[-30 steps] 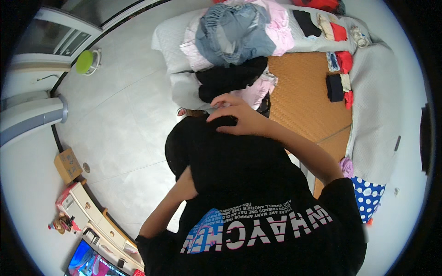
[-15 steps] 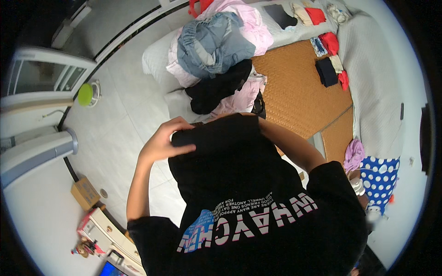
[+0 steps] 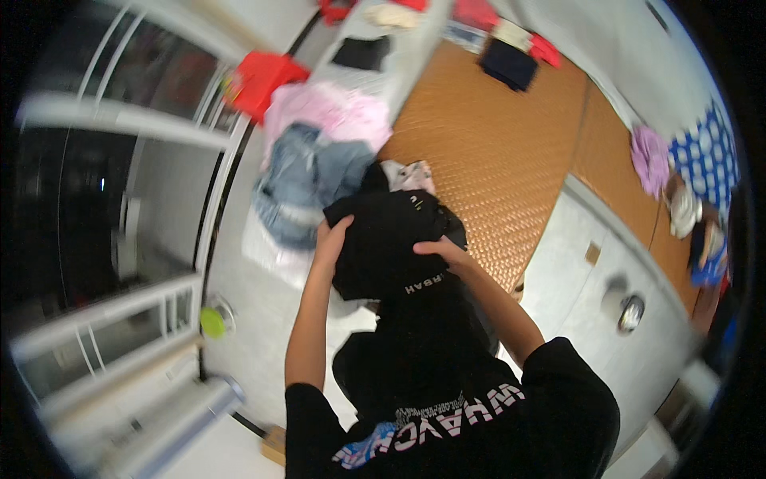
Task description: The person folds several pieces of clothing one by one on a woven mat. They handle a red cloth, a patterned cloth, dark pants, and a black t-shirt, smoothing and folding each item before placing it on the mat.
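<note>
A black garment (image 3: 383,247) with small pale printing hangs between my hands, partly folded and bunched. My left hand (image 3: 333,237) pinches its left edge, thumb on top and the other fingers hidden underneath. On the right side, my right hand (image 3: 448,252) grips the cloth with its thumb laid across the top. Just beyond the garment lies a heap with a blue denim garment (image 3: 307,180) and a pink garment (image 3: 331,112). Some white patterned cloth (image 3: 416,176) shows beside the black one.
A brown woven mat (image 3: 495,152) covers the bed, with a folded dark cloth (image 3: 509,65) at its far side. A red bag (image 3: 267,80) is at the far left. Purple cloth (image 3: 650,161) and a blue dotted cushion (image 3: 706,156) lie right. A shiny round object (image 3: 630,314) stands on the floor.
My view has turned and moved toward the heap. The black garment has gone from near my chest to out over the heap's near side, and my right hand now shows on top of it.
</note>
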The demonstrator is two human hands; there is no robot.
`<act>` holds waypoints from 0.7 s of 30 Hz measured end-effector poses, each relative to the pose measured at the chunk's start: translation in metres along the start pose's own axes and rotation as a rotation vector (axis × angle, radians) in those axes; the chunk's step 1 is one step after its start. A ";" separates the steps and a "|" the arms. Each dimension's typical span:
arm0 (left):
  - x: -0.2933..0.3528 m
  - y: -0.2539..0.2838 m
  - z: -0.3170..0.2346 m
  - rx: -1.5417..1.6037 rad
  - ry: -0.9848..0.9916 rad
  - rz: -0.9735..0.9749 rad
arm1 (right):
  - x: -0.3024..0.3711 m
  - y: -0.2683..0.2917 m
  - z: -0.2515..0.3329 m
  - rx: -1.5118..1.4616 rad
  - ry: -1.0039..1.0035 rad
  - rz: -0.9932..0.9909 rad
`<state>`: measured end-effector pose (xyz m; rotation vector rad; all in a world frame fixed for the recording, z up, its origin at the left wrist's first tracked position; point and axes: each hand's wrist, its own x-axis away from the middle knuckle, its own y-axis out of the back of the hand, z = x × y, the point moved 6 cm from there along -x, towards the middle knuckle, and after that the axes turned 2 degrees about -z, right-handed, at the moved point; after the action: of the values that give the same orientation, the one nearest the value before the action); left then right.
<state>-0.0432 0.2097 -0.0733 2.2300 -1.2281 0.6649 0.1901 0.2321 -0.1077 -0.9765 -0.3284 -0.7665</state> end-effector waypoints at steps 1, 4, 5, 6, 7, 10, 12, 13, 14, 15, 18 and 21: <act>-0.007 -0.019 -0.010 -0.062 0.003 0.013 | 0.000 0.014 0.005 -0.042 0.020 -0.002; -0.064 -0.067 0.010 -0.155 0.073 0.121 | -0.008 0.076 -0.013 -0.021 -0.046 -0.027; -0.081 -0.085 0.020 -0.159 0.154 0.169 | -0.010 0.091 -0.012 0.001 -0.058 -0.033; -0.096 -0.098 0.027 -0.160 0.232 0.206 | -0.004 0.096 0.002 -0.026 -0.101 -0.015; -0.110 -0.114 0.028 -0.152 0.288 0.254 | 0.005 0.097 0.022 -0.033 -0.124 -0.004; -0.142 -0.158 0.052 0.011 0.641 0.389 | -0.002 0.138 0.024 -0.235 -0.083 -0.165; -0.142 -0.191 0.032 0.022 0.634 0.317 | -0.007 0.150 0.033 -0.402 0.098 -0.124; -0.136 -0.206 0.021 0.024 0.633 0.283 | -0.013 0.154 0.032 -0.529 0.201 -0.117; -0.135 -0.219 0.009 0.018 0.556 0.271 | -0.018 0.157 0.033 -0.649 0.301 -0.105; -0.137 -0.231 0.001 0.031 0.570 0.257 | -0.023 0.161 0.038 -0.766 0.401 -0.093; -0.159 -0.259 0.000 0.125 0.573 0.248 | -0.042 0.174 0.050 -0.852 0.583 -0.267; -0.198 -0.286 0.009 0.222 0.407 0.291 | -0.072 0.185 0.066 -0.846 0.698 -0.548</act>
<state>0.1119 0.4596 -0.2600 1.9564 -1.3215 1.3525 0.2773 0.3798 -0.2276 -1.3314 0.4036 -1.7647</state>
